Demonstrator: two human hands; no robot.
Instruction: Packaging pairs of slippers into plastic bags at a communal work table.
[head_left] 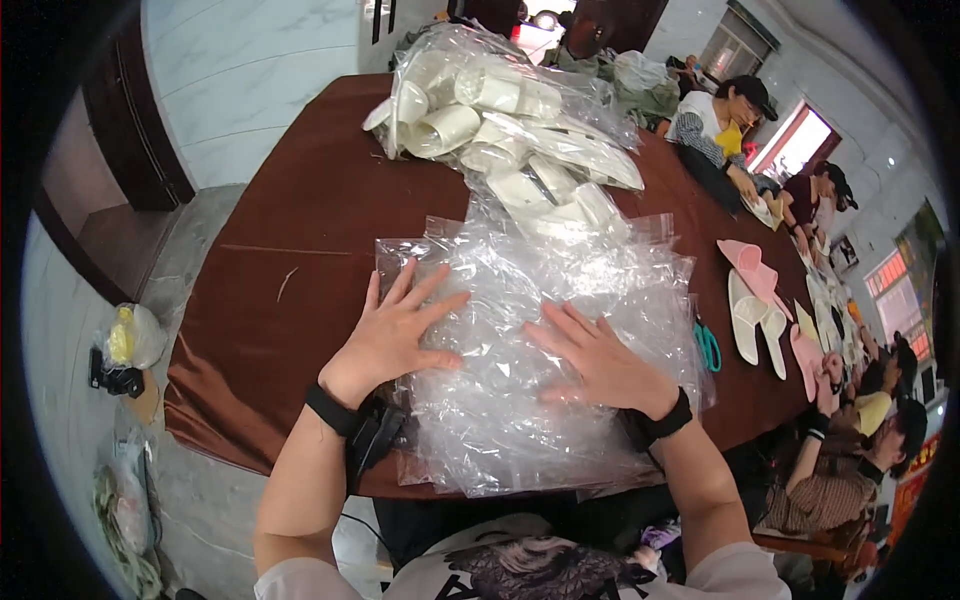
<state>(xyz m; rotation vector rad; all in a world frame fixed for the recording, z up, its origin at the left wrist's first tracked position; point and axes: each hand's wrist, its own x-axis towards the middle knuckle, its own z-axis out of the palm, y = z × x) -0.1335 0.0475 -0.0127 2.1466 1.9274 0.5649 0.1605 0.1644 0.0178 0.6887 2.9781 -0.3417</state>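
Observation:
A wide, loose stack of clear plastic bags (500, 430) lies on the table in front of me, shiny and wrinkled. My left hand (390, 340) rests on the stack's left side, fingers spread. On its right half lies my right hand (605, 368), palm down with the fingers stretched out. Neither hand grips anything. Just past the bags is a heap of cream-white slippers (480, 140) in clear plastic, partly overlapping the stack's far edge. Teal-handled scissors (709, 350) lie to the right, partly under the bags.
A brown cloth covers the table (290, 220). White slippers (745, 315) and pink slippers (748, 262) lie on the right. Several people work along that side, one person (720, 130) at the far right corner. Bags (135, 335) sit on the floor at left.

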